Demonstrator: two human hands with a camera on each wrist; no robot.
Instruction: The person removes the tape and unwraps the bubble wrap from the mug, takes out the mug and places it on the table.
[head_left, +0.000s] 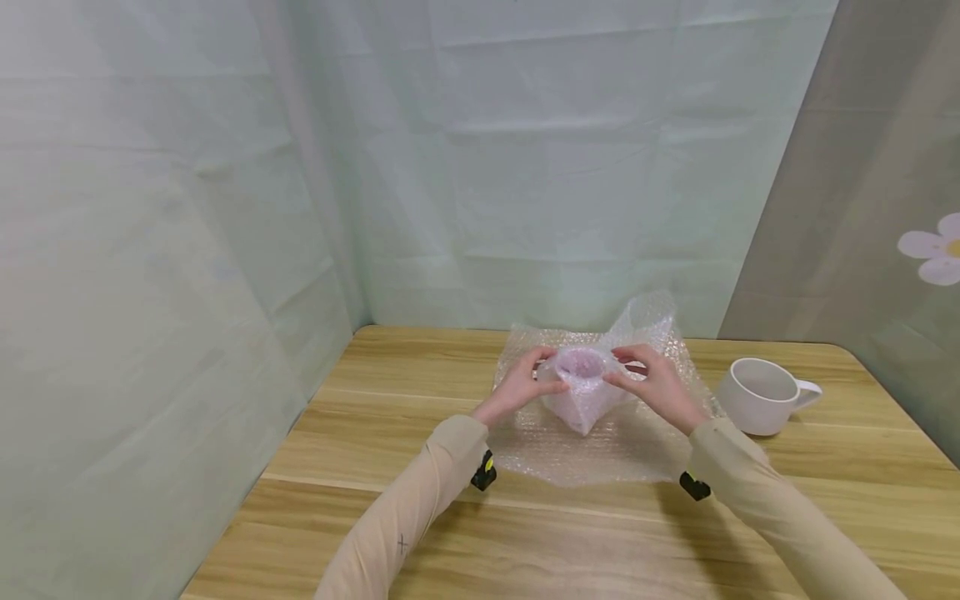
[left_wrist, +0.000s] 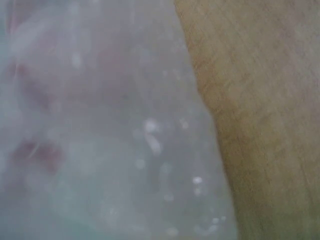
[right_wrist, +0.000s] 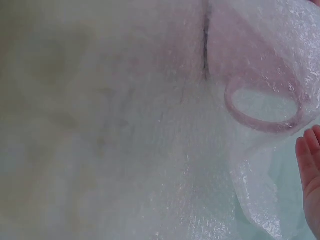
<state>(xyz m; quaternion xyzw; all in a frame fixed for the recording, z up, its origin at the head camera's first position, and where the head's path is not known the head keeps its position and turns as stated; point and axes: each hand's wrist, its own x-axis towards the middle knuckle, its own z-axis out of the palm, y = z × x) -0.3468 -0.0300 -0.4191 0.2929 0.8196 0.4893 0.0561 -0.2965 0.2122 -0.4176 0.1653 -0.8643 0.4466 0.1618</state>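
Note:
A pink mug (head_left: 580, 363) stands on the sheet of bubble wrap (head_left: 577, 468), with part of the wrap folded up around it to a point at the front. From the left, my left hand (head_left: 519, 385) grips the wrap at the mug's side between thumb and fingers. My right hand (head_left: 658, 387) pinches the wrap at the opposite side, near the rim. Through the wrap, the right wrist view shows the mug's handle (right_wrist: 235, 111). Blurred bubble wrap (left_wrist: 145, 150) fills most of the left wrist view and veils what lies behind it.
To the right of the wrap, a white mug (head_left: 757, 407) stands upright, handle pointing right. The wooden table (head_left: 390, 367) ends at a pale curtain (head_left: 555, 183) behind and at the left. A crumpled flap of wrap (head_left: 648, 315) sticks up behind my right hand.

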